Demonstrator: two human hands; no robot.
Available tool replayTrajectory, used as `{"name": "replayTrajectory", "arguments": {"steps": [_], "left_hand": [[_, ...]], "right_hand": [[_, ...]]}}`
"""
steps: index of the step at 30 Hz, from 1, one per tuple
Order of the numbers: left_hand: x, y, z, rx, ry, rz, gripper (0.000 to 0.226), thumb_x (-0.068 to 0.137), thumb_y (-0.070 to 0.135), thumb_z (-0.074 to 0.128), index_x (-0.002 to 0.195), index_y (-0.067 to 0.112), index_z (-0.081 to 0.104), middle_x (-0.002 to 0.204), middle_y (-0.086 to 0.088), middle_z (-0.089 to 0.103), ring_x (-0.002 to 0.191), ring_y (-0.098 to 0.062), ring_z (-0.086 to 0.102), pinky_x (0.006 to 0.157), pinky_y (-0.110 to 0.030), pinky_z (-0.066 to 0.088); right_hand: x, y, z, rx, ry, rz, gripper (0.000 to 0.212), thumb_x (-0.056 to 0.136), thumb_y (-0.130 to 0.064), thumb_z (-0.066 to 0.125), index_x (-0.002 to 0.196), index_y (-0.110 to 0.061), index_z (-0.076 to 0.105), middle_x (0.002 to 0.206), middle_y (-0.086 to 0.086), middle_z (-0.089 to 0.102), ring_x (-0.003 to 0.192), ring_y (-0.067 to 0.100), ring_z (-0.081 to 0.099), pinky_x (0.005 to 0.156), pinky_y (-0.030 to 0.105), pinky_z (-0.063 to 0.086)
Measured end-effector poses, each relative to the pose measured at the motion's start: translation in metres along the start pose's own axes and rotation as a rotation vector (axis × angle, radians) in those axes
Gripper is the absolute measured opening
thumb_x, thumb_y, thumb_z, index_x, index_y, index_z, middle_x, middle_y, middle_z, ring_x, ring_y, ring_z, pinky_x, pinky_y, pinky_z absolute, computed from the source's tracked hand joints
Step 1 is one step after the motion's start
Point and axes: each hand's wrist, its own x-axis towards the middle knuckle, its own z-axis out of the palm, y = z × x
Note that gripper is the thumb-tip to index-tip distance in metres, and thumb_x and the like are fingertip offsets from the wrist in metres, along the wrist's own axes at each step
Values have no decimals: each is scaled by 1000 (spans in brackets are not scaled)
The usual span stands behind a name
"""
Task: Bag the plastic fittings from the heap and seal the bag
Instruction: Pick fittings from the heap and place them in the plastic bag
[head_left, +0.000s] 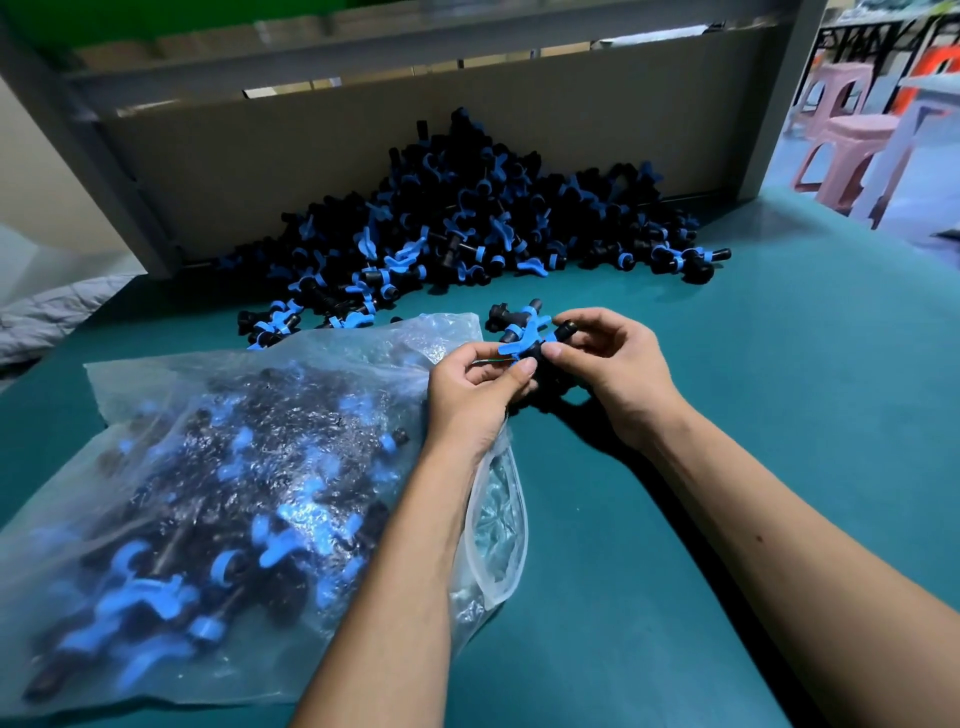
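teal work surface (753, 415), smooth, matte. heap of black-and-blue plastic fittings (467, 218) piled against cardboard panel (311, 145) at back. clear plastic bag (218, 499), full of fittings, lying at left front. left hand (475, 387) and right hand (605, 364) pinching small cluster of fittings (524, 338) just beside bag mouth. pink stools (852, 150) far right.

A packing workshop: green workbench (779, 364) (stacked stools (852, 150) behind), fittings heap (467, 218).
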Motion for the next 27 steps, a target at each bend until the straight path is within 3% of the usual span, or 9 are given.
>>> {"name": "replayTrajectory", "arguments": {"steps": [3,5,9,12,16,19,21,25,27], "left_hand": [[1,1,-1,5,21,-7,12,89,-3,75,93,7,70,78,-9,75,68,-18,74,72,-25,61],[1,0,-2,28,21,5,10,89,-1,75,87,9,72,76,-7,75,70,-19,75,72,-24,61],[1,0,-5,24,120,-10,10,88,11,80,83,11,71,72,0,75,74,-16,76,70,-25,60],[2,2,-7,-62,156,-42,15,89,12,79,82,9,67,72,-2,75,68,-14,74,62,-22,57],[-1,4,-2,-46,138,-26,22,91,19,78,84,2,65,72,-11,74,59,-12,70,54,-18,52],[-2,6,1,-24,160,18,28,93,27,76,84,3,64,71,-7,73,57,-11,68,51,-17,50],[-3,7,2,21,181,62,29,94,32,74,87,6,62,73,-4,71,60,-12,67,52,-19,50],[-2,14,-2,107,236,104,29,99,41,66,87,14,62,68,10,68,64,-13,64,60,-30,53],[-1,19,-7,294,322,135,24,93,42,68,83,22,63,71,11,69,69,-16,68,65,-32,52]], "right_hand": [[4,2,-4,239,196,75,33,83,-4,79,113,-6,66,71,-2,68,68,12,60,74,28,50],[6,3,-7,260,231,62,35,84,-7,79,114,-9,63,72,-3,69,71,13,60,76,27,49],[1,5,1,-82,212,-75,24,86,-23,79,103,-19,63,86,-7,69,75,19,65,66,31,52],[-2,6,6,-303,47,-160,28,81,-28,83,101,-26,63,98,-8,70,82,22,69,67,36,58],[-3,8,9,-533,-26,-328,30,77,-14,84,99,-27,70,95,-16,72,88,2,67,75,15,50],[-3,9,11,-469,11,-267,20,81,-13,81,98,-22,74,90,-11,75,83,10,71,78,26,57],[-3,6,12,-343,12,-150,16,85,-14,79,100,-15,73,85,1,76,69,20,67,67,35,57],[-3,-4,10,-11,-17,45,11,98,-19,66,103,-10,64,80,19,74,53,24,62,50,28,51],[-3,-6,9,69,-32,89,17,104,-26,55,95,-12,60,77,21,72,47,23,59,44,24,45]]}}
